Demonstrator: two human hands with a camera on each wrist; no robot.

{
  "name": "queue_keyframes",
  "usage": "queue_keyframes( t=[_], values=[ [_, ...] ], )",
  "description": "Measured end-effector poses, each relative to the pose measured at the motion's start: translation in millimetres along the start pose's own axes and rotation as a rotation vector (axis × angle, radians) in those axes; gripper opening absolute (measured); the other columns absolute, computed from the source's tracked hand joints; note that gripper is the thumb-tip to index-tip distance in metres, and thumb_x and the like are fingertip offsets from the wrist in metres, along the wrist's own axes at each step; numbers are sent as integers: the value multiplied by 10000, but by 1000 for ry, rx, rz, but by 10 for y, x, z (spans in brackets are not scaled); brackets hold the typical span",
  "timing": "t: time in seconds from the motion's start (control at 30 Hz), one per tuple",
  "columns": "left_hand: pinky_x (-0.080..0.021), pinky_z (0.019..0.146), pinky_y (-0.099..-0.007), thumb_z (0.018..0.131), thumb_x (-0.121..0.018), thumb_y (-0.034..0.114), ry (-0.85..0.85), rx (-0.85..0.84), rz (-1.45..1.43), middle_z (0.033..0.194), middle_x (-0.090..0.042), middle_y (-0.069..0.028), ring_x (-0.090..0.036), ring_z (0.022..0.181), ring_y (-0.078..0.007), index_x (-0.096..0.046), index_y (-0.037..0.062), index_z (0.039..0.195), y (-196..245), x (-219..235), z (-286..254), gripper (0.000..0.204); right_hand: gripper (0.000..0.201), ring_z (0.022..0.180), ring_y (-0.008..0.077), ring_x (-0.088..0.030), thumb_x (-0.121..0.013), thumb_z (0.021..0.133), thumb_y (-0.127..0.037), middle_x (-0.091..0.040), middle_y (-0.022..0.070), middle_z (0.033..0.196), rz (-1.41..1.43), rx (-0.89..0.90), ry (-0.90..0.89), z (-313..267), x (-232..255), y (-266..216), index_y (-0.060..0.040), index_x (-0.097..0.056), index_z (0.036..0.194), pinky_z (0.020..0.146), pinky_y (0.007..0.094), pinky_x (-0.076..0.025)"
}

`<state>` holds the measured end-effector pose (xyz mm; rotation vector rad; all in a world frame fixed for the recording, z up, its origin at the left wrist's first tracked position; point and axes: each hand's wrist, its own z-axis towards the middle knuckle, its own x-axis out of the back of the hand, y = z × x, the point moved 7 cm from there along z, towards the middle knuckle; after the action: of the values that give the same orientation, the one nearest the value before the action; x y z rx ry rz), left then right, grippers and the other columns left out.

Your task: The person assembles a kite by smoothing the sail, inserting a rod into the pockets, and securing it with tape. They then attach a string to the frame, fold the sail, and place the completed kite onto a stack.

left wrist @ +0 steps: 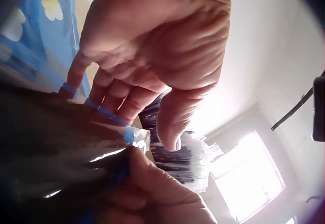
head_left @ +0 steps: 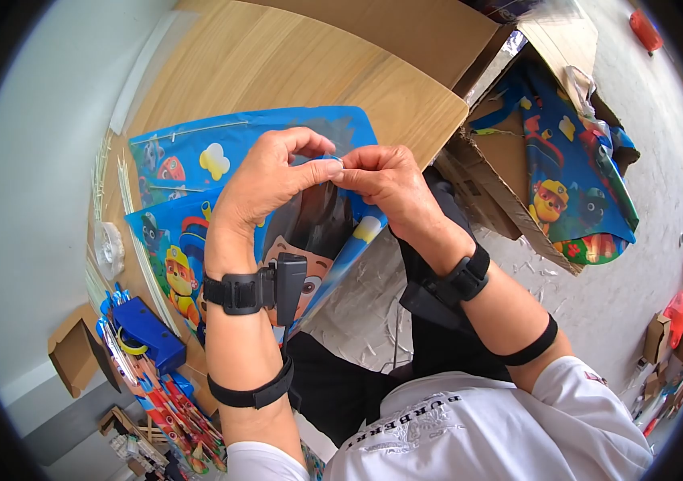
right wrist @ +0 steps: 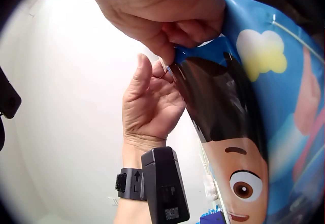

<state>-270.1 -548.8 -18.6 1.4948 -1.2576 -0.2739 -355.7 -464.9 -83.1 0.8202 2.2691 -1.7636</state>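
A blue plastic kite point(head_left: 317, 224) printed with cartoon figures is raised at its far edge over the table. My right hand point(head_left: 393, 184) pinches that edge between thumb and fingertips, beside a small clear-and-blue tab point(left wrist: 142, 139). My left hand point(head_left: 265, 176) stands opposite, its thumb reaching close to the right fingertips. In the left wrist view, the left fingers point(left wrist: 118, 94) lie behind the see-through blue edge and the thumb stands apart from it. Another printed kite sheet point(head_left: 214, 162), with a thin white rod across it, lies underneath on the wooden table point(head_left: 277, 48).
Thin sticks point(head_left: 129, 200) and a white roll point(head_left: 109, 250) lie along the table's left side. A blue tape dispenser point(head_left: 150, 335) sits on printed packets point(head_left: 189, 417). At right, a cardboard box point(head_left: 490, 180) holds more kites point(head_left: 558, 168). Scraps litter the floor point(head_left: 357, 337).
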Motion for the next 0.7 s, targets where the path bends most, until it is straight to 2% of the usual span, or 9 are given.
queue_keyframes(
  t=[0.13, 0.2, 0.33, 0.43, 0.47, 0.57, 0.63, 0.67, 0.7],
  values=[
    [-434, 654, -223, 769, -684, 153, -73, 16, -63, 747, -587, 7, -515, 709, -64, -606, 1, 826, -148, 11, 70, 180, 93, 546, 10, -391, -720, 773, -111, -540, -59, 620, -10, -2, -1, -2, 3, 13, -39, -669, 745, 473, 192, -265],
    [-365, 548, -223, 748, -675, 83, -9, -52, -79, 640, -521, 32, -447, 616, -47, -592, 8, 709, -146, 48, 93, 118, 92, 544, 11, -386, -717, 778, -107, -533, -64, 620, -43, -4, 6, 1, -2, 10, -40, -664, 744, 472, 192, -265],
    [-379, 556, -235, 717, -695, 112, 23, 4, -28, 652, -538, 16, -463, 627, -61, -609, 4, 721, -87, 118, 14, 138, 93, 541, 12, -378, -713, 781, -97, -529, -67, 617, -22, -22, -17, 33, 4, 30, -43, -653, 736, 474, 193, -269],
    [-379, 523, -249, 655, -747, 217, -105, 213, 258, 653, -546, -17, -477, 585, -102, -625, -19, 756, -255, 338, -199, 284, 87, 551, 18, -393, -702, 789, -81, -522, -62, 620, 68, -24, -111, 25, -25, -6, -41, -644, 739, 482, 191, -278],
    [-389, 518, -274, 658, -741, 201, -163, 393, 319, 644, -550, -14, -476, 567, -101, -613, -30, 745, -293, 410, -325, 279, 82, 561, 23, -413, -692, 796, -73, -525, -54, 626, 75, -29, -109, 35, -25, 12, -38, -641, 743, 489, 189, -300],
    [-409, 520, -326, 659, -723, 171, -191, 416, 362, 602, -530, -27, -493, 561, -93, -595, -25, 718, -288, 481, -589, 241, 83, 584, 36, -462, -682, 805, -66, -536, -35, 633, 61, -1, -74, 83, -51, 46, -36, -633, 744, 509, 187, -350],
    [-420, 521, -394, 682, -691, 134, 68, 129, 437, 577, -553, -104, -553, 525, -183, -576, -8, 706, -41, 512, -711, 185, 90, 597, 44, -492, -681, 806, -67, -543, -22, 635, 34, 29, -42, 75, -107, 33, -35, -629, 741, 520, 188, -378],
    [-420, 521, -394, 682, -691, 134, 73, 124, 441, 577, -553, -104, -553, 525, -183, -576, -8, 706, 24, 414, -779, 185, 128, 610, 52, -518, -685, 817, -119, -553, -8, 630, 21, 74, 82, 35, -74, -3, -29, -628, 747, 522, 194, -398],
    [-420, 535, -424, 694, -676, 123, 259, 69, 637, 602, -563, -152, -572, 553, -258, -572, -1, 710, 186, 375, -842, 162, 178, 624, 59, -544, -689, 828, -171, -564, 6, 624, 8, 121, 206, -23, -27, -46, -23, -628, 753, 524, 200, -418]
  ],
)
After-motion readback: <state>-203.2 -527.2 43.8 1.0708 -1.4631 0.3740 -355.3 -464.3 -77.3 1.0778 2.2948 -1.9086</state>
